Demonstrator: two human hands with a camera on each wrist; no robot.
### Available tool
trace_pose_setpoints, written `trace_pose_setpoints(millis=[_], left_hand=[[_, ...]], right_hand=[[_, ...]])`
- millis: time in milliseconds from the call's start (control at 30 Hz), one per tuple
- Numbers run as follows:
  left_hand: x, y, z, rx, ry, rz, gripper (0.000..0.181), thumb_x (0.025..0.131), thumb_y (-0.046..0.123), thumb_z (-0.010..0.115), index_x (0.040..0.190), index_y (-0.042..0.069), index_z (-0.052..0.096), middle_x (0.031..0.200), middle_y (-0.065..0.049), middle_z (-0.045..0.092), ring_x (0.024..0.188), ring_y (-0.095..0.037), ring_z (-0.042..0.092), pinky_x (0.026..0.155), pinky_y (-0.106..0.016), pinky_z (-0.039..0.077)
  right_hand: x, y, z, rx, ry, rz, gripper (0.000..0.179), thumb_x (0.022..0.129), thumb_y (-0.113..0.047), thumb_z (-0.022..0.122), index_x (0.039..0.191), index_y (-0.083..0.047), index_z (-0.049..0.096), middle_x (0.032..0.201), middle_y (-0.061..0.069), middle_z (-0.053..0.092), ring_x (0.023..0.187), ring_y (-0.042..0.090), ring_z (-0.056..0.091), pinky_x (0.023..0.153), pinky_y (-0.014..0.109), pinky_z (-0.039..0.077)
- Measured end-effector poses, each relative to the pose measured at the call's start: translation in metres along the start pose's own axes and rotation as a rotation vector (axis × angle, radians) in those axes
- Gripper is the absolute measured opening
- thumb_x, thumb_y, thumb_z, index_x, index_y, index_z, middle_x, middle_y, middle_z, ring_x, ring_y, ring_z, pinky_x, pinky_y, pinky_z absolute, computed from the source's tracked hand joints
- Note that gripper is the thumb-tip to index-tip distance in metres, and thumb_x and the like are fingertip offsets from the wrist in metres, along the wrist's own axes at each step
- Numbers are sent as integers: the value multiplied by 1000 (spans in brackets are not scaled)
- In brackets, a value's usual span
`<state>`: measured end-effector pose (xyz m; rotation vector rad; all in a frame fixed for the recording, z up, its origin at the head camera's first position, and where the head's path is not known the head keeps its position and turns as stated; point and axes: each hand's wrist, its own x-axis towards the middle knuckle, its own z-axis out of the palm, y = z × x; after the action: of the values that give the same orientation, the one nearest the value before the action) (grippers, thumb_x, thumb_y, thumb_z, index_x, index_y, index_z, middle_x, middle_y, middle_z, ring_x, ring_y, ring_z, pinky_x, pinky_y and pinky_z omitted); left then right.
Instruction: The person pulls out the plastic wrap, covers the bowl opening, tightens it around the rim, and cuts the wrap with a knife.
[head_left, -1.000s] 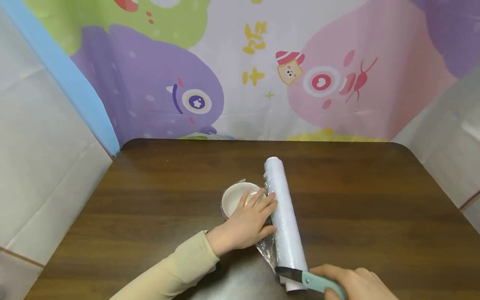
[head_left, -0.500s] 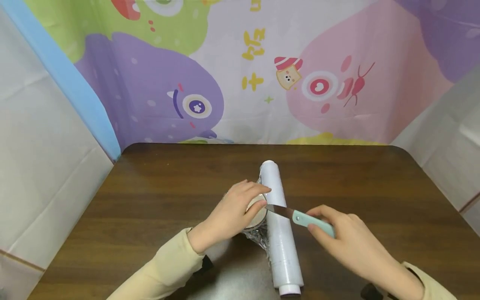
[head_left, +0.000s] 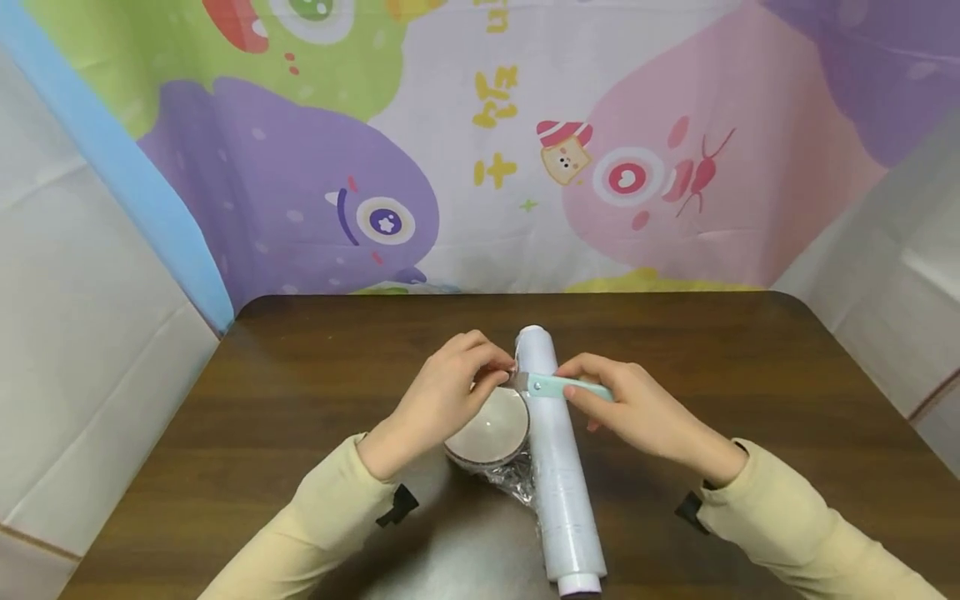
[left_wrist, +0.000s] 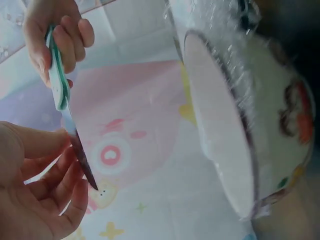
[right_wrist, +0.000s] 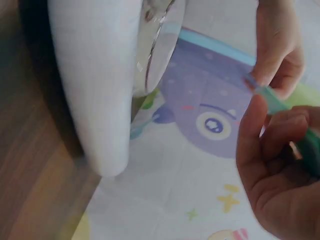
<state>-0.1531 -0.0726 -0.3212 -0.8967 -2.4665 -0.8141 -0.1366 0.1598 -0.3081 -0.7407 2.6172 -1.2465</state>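
Observation:
My right hand [head_left: 637,408] grips the mint-green handle [head_left: 570,387] of a folding knife, its blade out and pointing left. The thumb and fingers of my left hand [head_left: 442,387] pinch the dark blade [left_wrist: 80,152], whose tip extends past them in the left wrist view. Just below the left hand sits a white bowl [head_left: 489,429] with a dark rim and a coloured picture on its side. Crumpled clear cling film [head_left: 512,483] clings to the bowl's side and reaches toward the cling film roll [head_left: 562,483], which lies lengthwise right beside it.
Everything stands on a dark wood-grain table [head_left: 697,350] with rounded far corners. A cartoon-printed cloth [head_left: 480,250] hangs behind the far edge, and pale walls [head_left: 90,333] close in on both sides.
My right hand has brought the knife from the roll's near end up and away from me to meet the left hand. My left hand has left the bowl and now pinches the blade.

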Motion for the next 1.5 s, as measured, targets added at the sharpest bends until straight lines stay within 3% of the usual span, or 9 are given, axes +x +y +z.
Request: trace_pose_setpoints(millis=[200,333,500,633,800,900,1067,1333,1500], left_hand=[[6,-3,-7,40,8,-32,5,79,8,68,80,13,66,79,4,54,79,-11,50,70,-24,44],[10,-4,-11,54,-8,-38,4,80,8,68,80,11,66,77,3,53,77,-12,49,68,-25,43],[15,-5,-12,96,-7,6,5,80,4,66,81,10,66,76,2,53,75,-15,49,67,-27,43],[17,-5,-11,145,5,29,6,81,4,65,81,9,67,77,1,53,74,-17,50,67,-27,44],[16,-6,-9,201,41,42,7,81,4,64,81,11,66,76,1,53,73,-17,50,65,-27,45],[15,-7,-9,227,81,51,8,81,4,64,79,11,66,74,2,53,71,-17,49,63,-27,44],[16,-7,-10,251,155,70,9,80,3,65,79,12,67,74,2,55,70,-16,50,60,-27,44],[14,-9,-6,208,217,-12,6,81,9,66,81,15,68,77,5,59,69,-12,53,55,-27,45],[13,-9,0,155,240,-37,5,81,10,66,81,14,67,76,5,60,64,-9,56,54,-27,45]], right_hand=[[17,7,-4,-78,28,-109,12,92,-29,53,101,-23,56,68,-2,55,57,9,50,52,25,43],[28,8,-5,-228,96,-253,7,90,-23,57,96,-20,58,81,-6,53,72,7,49,65,25,43],[39,6,-3,-544,237,-421,12,82,-13,65,94,-12,65,90,-2,53,79,13,50,70,30,42],[46,2,3,-738,286,-515,22,81,-9,63,103,-12,65,85,1,54,72,19,52,64,31,44],[49,1,11,-796,346,-532,21,79,-4,65,96,-15,64,75,-1,51,61,18,54,45,29,41],[50,-1,12,-814,367,-527,20,78,-3,66,93,-15,63,72,-1,51,54,19,54,38,29,37],[52,-4,9,-772,358,-497,15,80,-9,67,94,-13,62,77,-1,56,50,19,55,40,32,40],[52,-5,5,-541,301,-381,15,83,-17,65,97,-13,60,86,-1,64,70,12,62,58,35,48],[51,-1,7,-384,297,-304,19,82,-14,67,98,-11,59,81,2,65,69,11,62,62,31,48]])
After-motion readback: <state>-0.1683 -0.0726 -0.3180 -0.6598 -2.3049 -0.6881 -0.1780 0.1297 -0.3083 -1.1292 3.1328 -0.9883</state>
